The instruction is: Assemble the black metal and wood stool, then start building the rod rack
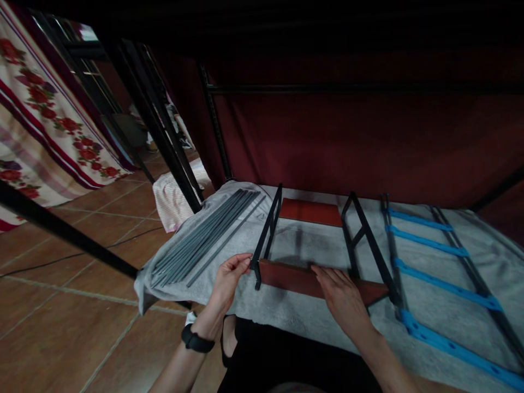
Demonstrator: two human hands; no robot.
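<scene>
Left hand (230,275), wrist in a black band (197,341), pinching the near end of the left black frame (267,232) between fingertips, right where the near red board (305,279) meets it. Right hand (341,297) flat on that board, fingers spread along its top edge, pressing rather than gripping, palm down. Board standing on edge across the near side of a small rack, between the left frame and the right frame (365,240); far red board (310,212) lying flat between the same two frames. All of it resting on a grey cloth (295,316) over a low surface. Left of the rack, just beside it, a bundle of grey rods (204,240) laid side by side, running near to far. Right of the rack, a black ladder-like piece with blue straps (429,248), also on the cloth. Dark red wall (347,136) behind; possibly a small fastener at the left fingertips, too dim to tell. Tiled floor (61,305) and flowered curtain (49,120) far left.
</scene>
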